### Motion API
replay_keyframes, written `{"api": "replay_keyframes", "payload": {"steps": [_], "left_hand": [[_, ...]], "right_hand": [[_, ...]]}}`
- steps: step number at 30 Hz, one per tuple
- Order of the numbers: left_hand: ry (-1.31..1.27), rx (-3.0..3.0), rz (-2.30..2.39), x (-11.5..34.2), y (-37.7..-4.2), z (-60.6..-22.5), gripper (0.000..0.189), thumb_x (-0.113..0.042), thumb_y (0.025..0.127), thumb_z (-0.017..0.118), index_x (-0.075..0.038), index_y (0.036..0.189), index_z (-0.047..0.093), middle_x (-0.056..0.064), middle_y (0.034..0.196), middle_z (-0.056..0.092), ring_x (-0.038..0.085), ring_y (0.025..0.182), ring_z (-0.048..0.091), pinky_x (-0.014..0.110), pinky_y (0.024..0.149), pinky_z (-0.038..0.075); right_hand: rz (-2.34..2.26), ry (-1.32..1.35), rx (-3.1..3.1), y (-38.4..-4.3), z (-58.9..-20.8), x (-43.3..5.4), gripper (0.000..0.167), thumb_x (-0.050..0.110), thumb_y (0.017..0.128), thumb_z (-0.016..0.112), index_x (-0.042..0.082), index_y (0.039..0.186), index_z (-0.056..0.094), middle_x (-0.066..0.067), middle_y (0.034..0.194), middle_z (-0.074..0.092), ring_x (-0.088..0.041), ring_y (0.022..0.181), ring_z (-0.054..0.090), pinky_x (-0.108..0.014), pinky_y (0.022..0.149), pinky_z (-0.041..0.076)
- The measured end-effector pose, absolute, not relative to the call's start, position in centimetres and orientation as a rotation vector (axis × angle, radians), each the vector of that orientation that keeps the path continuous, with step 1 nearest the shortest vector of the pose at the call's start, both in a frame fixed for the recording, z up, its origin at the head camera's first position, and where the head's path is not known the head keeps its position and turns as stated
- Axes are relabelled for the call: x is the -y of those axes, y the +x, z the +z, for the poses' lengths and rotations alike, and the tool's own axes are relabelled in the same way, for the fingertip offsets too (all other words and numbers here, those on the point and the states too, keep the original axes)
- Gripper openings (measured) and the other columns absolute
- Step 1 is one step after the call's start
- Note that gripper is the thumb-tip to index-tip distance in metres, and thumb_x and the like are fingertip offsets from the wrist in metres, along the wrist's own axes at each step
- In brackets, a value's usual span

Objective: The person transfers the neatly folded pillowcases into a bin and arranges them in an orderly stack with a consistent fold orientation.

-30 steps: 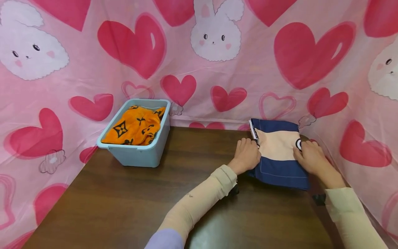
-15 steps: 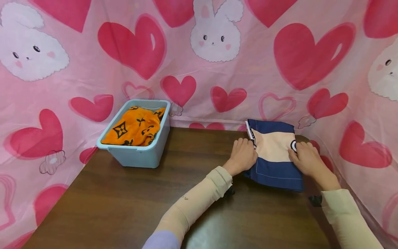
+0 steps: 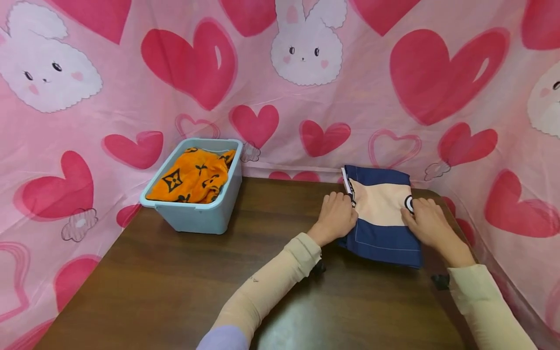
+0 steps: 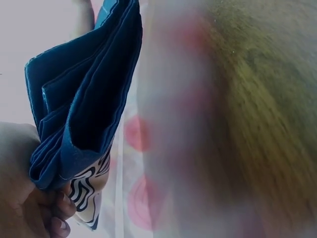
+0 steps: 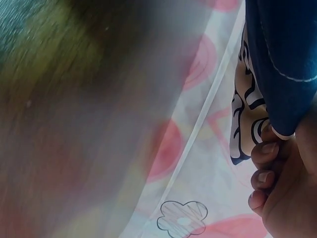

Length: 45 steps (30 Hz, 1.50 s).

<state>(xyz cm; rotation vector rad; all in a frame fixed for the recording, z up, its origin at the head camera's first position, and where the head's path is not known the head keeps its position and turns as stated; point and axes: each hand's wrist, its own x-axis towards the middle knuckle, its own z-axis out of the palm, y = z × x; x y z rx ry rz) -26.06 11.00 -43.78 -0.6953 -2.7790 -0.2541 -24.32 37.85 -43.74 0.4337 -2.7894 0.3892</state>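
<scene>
A folded navy and cream cloth (image 3: 380, 204) is held between my two hands over the right part of the table. My left hand (image 3: 336, 216) grips its left edge, and my right hand (image 3: 428, 221) grips the right edge beside a round black-and-white mark. Several folded navy layers (image 4: 84, 109) show in the left wrist view, with the left fingers curled under them. From the right wrist, the curled fingers (image 5: 263, 176) hold the cloth's edge, and a black-line pattern shows on its underside. The cloth appears raised off the tabletop in both wrist views.
A light blue plastic bin (image 3: 223, 204) stands at the back left of the brown wooden table (image 3: 197, 282). Orange fabric with black motifs (image 3: 192, 177) fills it. A pink curtain with hearts and rabbits (image 3: 258, 73) hangs behind and along both sides.
Both hands have moved a little to the left with the folded cloth between them. Their grip looks the same, and the bin stays in its place.
</scene>
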Motion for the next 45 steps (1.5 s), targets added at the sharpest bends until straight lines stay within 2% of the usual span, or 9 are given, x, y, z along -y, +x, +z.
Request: {"api": "replay_keyframes", "payload": {"steps": [6, 18, 30, 37, 45], "left_hand": [[-0.684, 2.789, -0.268, -9.9, -25.7, -43.2, 0.025, -0.029, 0.102, 0.047, -0.015, 0.087, 0.062, 0.0, 0.088, 0.059, 0.018, 0.085, 0.051, 0.03, 0.076, 0.039], [-0.711, 2.769, -0.301, -7.6, -25.6, -43.3, 0.023, -0.025, 0.101, 0.049, -0.013, 0.084, 0.059, 0.001, 0.085, 0.057, 0.018, 0.081, 0.049, 0.03, 0.073, 0.038], [-0.735, 2.75, -0.27, -5.2, -25.4, -43.2, 0.024, -0.026, 0.102, 0.047, -0.01, 0.091, 0.061, 0.003, 0.088, 0.059, 0.02, 0.085, 0.05, 0.031, 0.076, 0.038], [-0.74, 2.702, -0.288, -3.3, -25.1, -43.0, 0.023, -0.024, 0.101, 0.049, -0.009, 0.089, 0.061, 0.005, 0.088, 0.06, 0.022, 0.084, 0.051, 0.034, 0.076, 0.041], [-0.715, 2.719, -0.329, -1.3, -24.7, -42.7, 0.022, -0.024, 0.102, 0.048, -0.009, 0.089, 0.059, 0.005, 0.088, 0.057, 0.022, 0.085, 0.049, 0.035, 0.078, 0.039]], "right_hand": [[0.413, 0.421, 2.791, -24.2, -43.8, -37.1, 0.031, 0.022, 0.1, 0.055, -0.009, 0.095, 0.057, -0.021, 0.084, 0.059, -0.038, 0.081, 0.049, -0.046, 0.07, 0.035], [0.491, 0.437, 2.824, -24.1, -43.9, -35.2, 0.032, 0.023, 0.102, 0.054, -0.008, 0.095, 0.057, -0.016, 0.081, 0.057, -0.033, 0.079, 0.047, -0.041, 0.069, 0.033], [0.519, 0.477, 2.768, -24.0, -43.9, -33.5, 0.03, 0.023, 0.101, 0.055, -0.005, 0.09, 0.057, -0.016, 0.081, 0.056, -0.034, 0.081, 0.048, -0.042, 0.07, 0.032], [0.559, 0.483, 2.746, -23.9, -43.6, -32.0, 0.029, 0.023, 0.102, 0.055, -0.003, 0.089, 0.056, -0.015, 0.081, 0.055, -0.034, 0.081, 0.047, -0.042, 0.07, 0.031], [0.581, 0.543, 2.687, -23.9, -43.3, -30.4, 0.028, 0.02, 0.101, 0.058, 0.002, 0.081, 0.052, -0.011, 0.076, 0.051, -0.031, 0.077, 0.046, -0.039, 0.069, 0.029]]}}
